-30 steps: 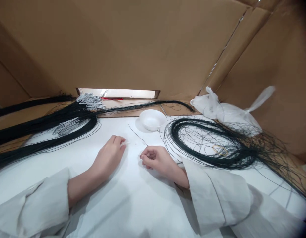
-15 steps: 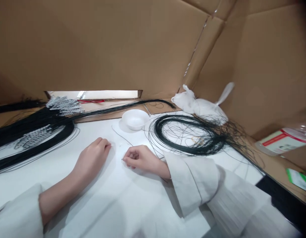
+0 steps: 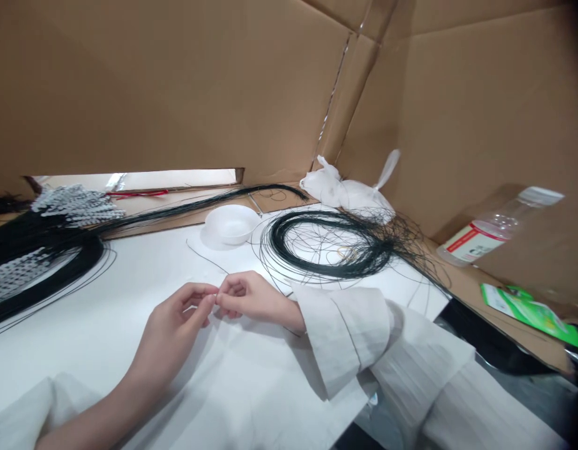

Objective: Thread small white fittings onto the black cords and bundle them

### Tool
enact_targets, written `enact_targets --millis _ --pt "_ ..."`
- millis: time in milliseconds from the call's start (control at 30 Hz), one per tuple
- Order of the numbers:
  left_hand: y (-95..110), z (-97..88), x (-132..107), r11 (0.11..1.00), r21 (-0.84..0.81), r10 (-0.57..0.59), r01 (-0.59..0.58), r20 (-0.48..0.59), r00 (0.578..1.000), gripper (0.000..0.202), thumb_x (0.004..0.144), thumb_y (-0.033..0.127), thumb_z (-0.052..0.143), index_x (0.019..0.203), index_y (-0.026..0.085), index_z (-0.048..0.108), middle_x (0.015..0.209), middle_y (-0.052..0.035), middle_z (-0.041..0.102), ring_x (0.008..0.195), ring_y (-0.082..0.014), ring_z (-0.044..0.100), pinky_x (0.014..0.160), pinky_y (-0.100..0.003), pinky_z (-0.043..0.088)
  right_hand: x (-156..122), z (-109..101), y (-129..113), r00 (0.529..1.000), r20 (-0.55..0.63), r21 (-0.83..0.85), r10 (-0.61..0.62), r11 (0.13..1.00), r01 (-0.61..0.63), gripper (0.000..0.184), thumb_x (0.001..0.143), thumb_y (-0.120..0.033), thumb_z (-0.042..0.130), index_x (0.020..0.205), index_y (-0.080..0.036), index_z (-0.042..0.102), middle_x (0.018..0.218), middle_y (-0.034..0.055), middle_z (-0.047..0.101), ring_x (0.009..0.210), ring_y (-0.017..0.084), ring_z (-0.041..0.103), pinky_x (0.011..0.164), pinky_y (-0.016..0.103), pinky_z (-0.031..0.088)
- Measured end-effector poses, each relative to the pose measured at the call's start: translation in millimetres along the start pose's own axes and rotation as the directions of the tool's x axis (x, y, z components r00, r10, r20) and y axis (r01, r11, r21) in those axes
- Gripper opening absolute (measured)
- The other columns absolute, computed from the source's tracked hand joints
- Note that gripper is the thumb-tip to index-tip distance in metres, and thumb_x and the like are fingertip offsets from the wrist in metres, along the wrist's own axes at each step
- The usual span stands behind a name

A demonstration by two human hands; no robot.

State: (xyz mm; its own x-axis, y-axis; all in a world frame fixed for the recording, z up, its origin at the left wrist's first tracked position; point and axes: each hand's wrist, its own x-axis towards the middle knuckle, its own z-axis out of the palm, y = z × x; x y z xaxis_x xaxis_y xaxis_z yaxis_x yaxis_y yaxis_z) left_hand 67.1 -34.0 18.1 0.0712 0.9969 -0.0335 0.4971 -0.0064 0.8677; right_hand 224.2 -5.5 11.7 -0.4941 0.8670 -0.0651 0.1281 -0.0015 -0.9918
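Note:
My right hand [image 3: 251, 300] is closed in a pinch on a thin dark cord [image 3: 207, 257]. One length of the cord runs up and left across the white tabletop, and another bit shows below my wrist. My left hand [image 3: 176, 319] has thumb and forefinger pinched together, their tips meeting the fingertips of my right hand. Whatever lies between the left fingertips is too small to make out. Just beyond the hands stands a white bowl [image 3: 231, 224]; its contents cannot be seen. To the right of it lies a coil of dark cord [image 3: 312, 272].
Bundles of black cord [image 3: 89, 259] with grey-white braided pieces [image 3: 77, 205] lie at the left. A knotted white plastic bag [image 3: 340, 189], a clear bottle [image 3: 485, 234] and a green packet [image 3: 532, 315] are at the right. Cardboard walls [image 3: 176, 87] enclose the table.
My left hand has turned and come over to the right hand, its fingers now in a pinch against the right fingertips. The view has swung to the right, showing more of the bottle and packet.

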Motion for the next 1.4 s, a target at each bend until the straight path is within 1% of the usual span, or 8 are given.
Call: enact_targets --millis 167,400,600,767,900,1033,1167,1400 --pt "-2 -1.6 1 0.999 -0.036 -0.015 0.015 0.012 1.000 0.025 0.077 0.043 0.055 0.090 0.022 0.061 0.074 0.0008 0.062 0.060 -0.0123 0.051 0.059 -0.021 0.042 0 2 5 0.999 -0.011 0.030 -0.047 0.998 0.048 0.010 0.074 -0.023 0.057 0.071 -0.014 0.054 0.065 0.0016 0.059 0.058 0.009 0.055 0.055 0.021 0.045" --pt "-5 -2.0 7 0.983 -0.181 -0.014 0.022 0.049 0.999 0.023 0.076 0.039 0.057 0.088 0.020 0.064 0.067 0.0010 0.062 0.059 -0.0122 0.052 0.060 -0.022 0.041 -2 2 1 0.999 -0.017 0.036 -0.040 0.999 0.041 0.007 0.073 -0.019 0.055 0.071 -0.013 0.055 0.061 0.0003 0.057 0.056 0.008 0.053 0.052 0.019 0.043" --pt "-11 -0.8 8 0.928 -0.368 -0.038 0.062 0.073 0.997 0.021 0.075 0.030 0.058 0.089 0.016 0.065 0.066 -0.0014 0.062 0.060 -0.0133 0.054 0.064 -0.025 0.043 -1 3 -1 0.998 -0.051 0.021 -0.047 0.999 0.048 0.008 0.075 -0.020 0.053 0.071 -0.013 0.055 0.061 -0.0007 0.056 0.050 0.007 0.050 0.049 0.018 0.043" --pt "-11 -0.4 9 0.871 -0.479 -0.055 0.108 0.123 0.991 0.017 0.074 0.026 0.060 0.087 0.016 0.065 0.067 -0.0006 0.062 0.060 -0.0108 0.053 0.063 -0.023 0.043 -1 3 2 0.995 -0.055 -0.017 -0.086 0.996 0.085 0.011 0.077 -0.022 0.053 0.071 -0.013 0.054 0.059 -0.0015 0.054 0.050 0.006 0.050 0.048 0.018 0.041" --pt "-9 -0.1 9 0.849 -0.509 -0.088 0.145 0.133 0.987 0.016 0.073 0.025 0.062 0.086 0.015 0.066 0.064 0.0005 0.061 0.060 -0.0096 0.052 0.063 -0.022 0.042 -1 3 1 0.994 -0.067 -0.047 -0.086 0.995 0.083 0.011 0.076 -0.023 0.054 0.071 -0.013 0.055 0.058 -0.0015 0.054 0.048 0.007 0.049 0.047 0.018 0.040" --pt "-8 0.3 9 0.840 -0.520 -0.103 0.156 0.129 0.986 0.017 0.072 0.024 0.063 0.086 0.015 0.066 0.067 -0.0002 0.062 0.059 -0.0092 0.052 0.062 -0.022 0.042 -2 4 -3 0.994 -0.084 -0.065 -0.077 0.995 0.072 0.013 0.077 -0.024 0.054 0.069 -0.014 0.054 0.056 -0.0026 0.053 0.048 0.007 0.048 0.047 0.018 0.039" --pt "-8 0.4 9 0.842 -0.518 -0.102 0.150 0.121 0.987 0.018 0.072 0.026 0.062 0.087 0.015 0.066 0.069 -0.0012 0.062 0.060 -0.0104 0.052 0.062 -0.023 0.042 -3 4 -4 0.992 -0.090 -0.087 -0.083 0.993 0.075 0.012 0.077 -0.023 0.054 0.068 -0.014 0.053 0.054 -0.0032 0.052 0.047 0.007 0.048 0.046 0.018 0.038" --pt "-6 0.2 9 0.840 -0.514 -0.120 0.173 0.134 0.984 0.018 0.072 0.027 0.062 0.085 0.014 0.065 0.063 -0.0012 0.062 0.062 -0.0129 0.056 0.064 -0.025 0.043 -2 4 0 0.993 -0.093 -0.062 -0.074 0.996 0.069 0.013 0.077 -0.025 0.054 0.069 -0.015 0.053 0.058 -0.0019 0.054 0.048 0.007 0.048 0.046 0.019 0.038"
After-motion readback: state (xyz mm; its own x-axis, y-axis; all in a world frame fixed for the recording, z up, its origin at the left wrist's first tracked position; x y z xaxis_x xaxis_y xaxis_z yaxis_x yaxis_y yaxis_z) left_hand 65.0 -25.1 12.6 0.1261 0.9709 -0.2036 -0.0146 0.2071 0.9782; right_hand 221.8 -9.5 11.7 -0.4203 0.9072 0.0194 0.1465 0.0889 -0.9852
